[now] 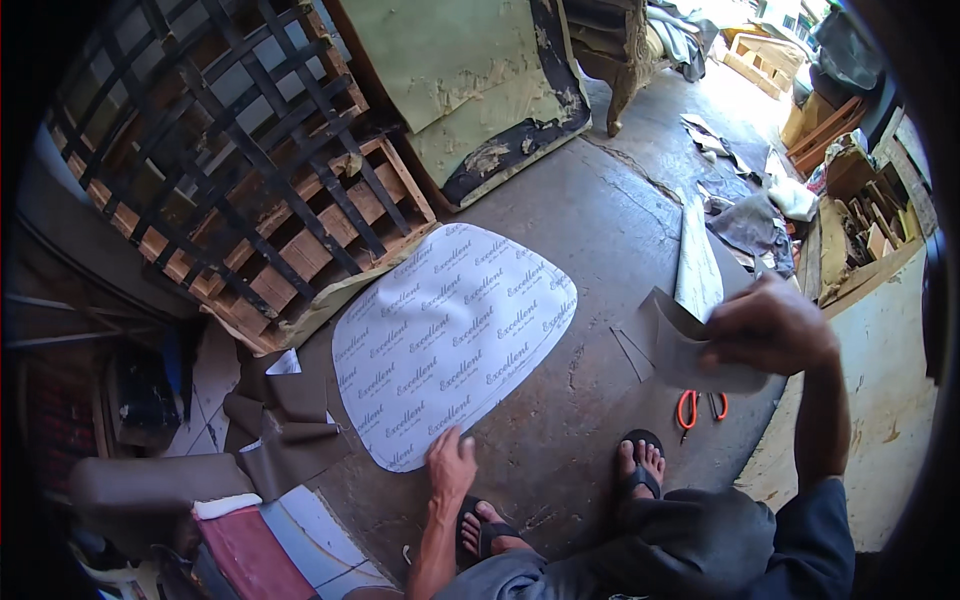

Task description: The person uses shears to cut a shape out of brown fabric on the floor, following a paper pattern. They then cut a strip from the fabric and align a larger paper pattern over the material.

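On the floor in front of me lies a rounded white piece of backing-side upholstery material (450, 330), printed all over with dark lettering. My left hand (452, 463) is at its near edge, fingertips on the rim and fingers loosely apart. Out to the right, my right hand (775, 325) is closed on a curled scrap of upholstery material (690, 350), pale on one side and brown on the other. Below this scrap, scissors (688, 410) with orange handles lie on the floor, partly covered by it.
A wooden furniture frame (300, 260) with black webbing leans at the upper left, beside a worn green panel (470, 90). Brown material scraps (285, 420) lie left. Fabric offcuts (745, 215) and a box of wood pieces (875, 230) are at the right. My sandalled feet (640, 468) stand close.
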### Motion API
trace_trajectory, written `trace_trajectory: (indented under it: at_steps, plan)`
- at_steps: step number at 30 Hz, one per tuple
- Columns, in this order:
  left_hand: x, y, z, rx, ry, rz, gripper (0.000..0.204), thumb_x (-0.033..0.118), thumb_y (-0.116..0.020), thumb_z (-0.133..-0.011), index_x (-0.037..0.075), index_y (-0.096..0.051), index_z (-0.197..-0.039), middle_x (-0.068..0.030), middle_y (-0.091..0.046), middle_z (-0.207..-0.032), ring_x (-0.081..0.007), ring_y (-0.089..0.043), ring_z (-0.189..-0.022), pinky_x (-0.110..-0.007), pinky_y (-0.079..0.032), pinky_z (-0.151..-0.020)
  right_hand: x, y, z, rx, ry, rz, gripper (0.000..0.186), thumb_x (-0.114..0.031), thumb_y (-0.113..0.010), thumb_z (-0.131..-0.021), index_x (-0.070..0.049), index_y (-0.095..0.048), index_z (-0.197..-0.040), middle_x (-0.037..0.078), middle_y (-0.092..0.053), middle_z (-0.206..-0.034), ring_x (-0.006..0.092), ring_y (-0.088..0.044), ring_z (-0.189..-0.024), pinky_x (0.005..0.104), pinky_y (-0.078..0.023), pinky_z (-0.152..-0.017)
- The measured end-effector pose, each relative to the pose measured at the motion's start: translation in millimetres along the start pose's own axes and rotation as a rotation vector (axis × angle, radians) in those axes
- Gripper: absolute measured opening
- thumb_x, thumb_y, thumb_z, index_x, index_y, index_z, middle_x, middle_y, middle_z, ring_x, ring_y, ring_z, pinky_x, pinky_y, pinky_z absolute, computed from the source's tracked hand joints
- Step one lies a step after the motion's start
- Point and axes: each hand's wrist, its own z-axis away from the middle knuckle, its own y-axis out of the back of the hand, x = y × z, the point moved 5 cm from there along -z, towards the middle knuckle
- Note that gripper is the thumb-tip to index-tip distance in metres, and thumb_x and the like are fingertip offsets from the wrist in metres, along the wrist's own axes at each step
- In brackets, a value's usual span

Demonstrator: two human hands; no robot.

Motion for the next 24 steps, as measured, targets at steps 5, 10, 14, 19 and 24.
trace_trajectory:
  at_steps: [5,10,14,19,24]
  plan:
    - [97.6,-17.7,-28.0,-0.403,-0.148,1.017,0.104,0.051,-0.077,-0.087,0.005,-0.019,-0.160,-0.0231,-0.026,-0.162,-0.0392,-0.024,-0.151,-0.053,-0.018,-0.124,-85.0,-26.9,-65.7,-0.027,0.508,-0.368,0.016,-0.017,-0.072,-0.094,-0.003,-0.070,-0.102,0.012,-0.070,-0.078,0.0307,-0.071,-0.071,0.0408,-0.055,-0.064]
    - [57.2,-16.7,-32.6,-0.483,0.121,1.312,0.129,0.077,-0.071,-0.075,0.010,-0.006,-0.164,-0.0258,-0.020,-0.164,-0.0387,-0.016,-0.154,-0.055,-0.013,-0.124,-85.8,26.2,-77.9,0.556,0.213,-0.911,0.031,-0.012,-0.077,-0.085,0.003,-0.071,-0.111,0.011,-0.074,-0.092,0.0156,-0.072,-0.080,0.0285,-0.058,-0.072]
    - [-12.0,11.2,2.9,-0.494,0.251,1.870,0.081,0.053,-0.072,-0.090,0.015,-0.038,-0.152,-0.0167,-0.052,-0.141,-0.0322,-0.052,-0.131,-0.052,-0.043,-0.106,-2.8,33.4,-112.7,0.540,0.164,-1.049,0.037,-0.023,-0.074,-0.095,-0.001,-0.067,-0.124,0.008,-0.074,-0.100,0.0118,-0.073,-0.082,0.0233,-0.060,-0.072]
    - [-35.7,48.6,-3.1,-0.053,0.353,1.118,0.101,0.060,-0.072,-0.087,0.006,-0.024,-0.158,-0.0233,-0.043,-0.148,-0.0354,-0.044,-0.138,-0.050,-0.039,-0.110,97.6,-28.0,-136.2,0.574,-0.159,-1.185,0.050,-0.025,-0.078,-0.092,0.004,-0.062,-0.130,0.012,-0.071,-0.108,0.0143,-0.071,-0.094,0.0268,-0.059,-0.083]
    - [176.5,153.6,-49.5,0.141,-0.438,0.810,0.114,0.041,-0.088,-0.079,0.002,-0.017,-0.160,-0.0227,-0.033,-0.156,-0.0364,-0.038,-0.142,-0.049,-0.038,-0.112,-27.4,-63.3,-167.7,0.133,0.020,-0.861,0.055,-0.033,-0.070,-0.097,0.001,-0.058,-0.139,0.019,-0.070,-0.120,0.0237,-0.067,-0.110,0.0355,-0.052,-0.097]
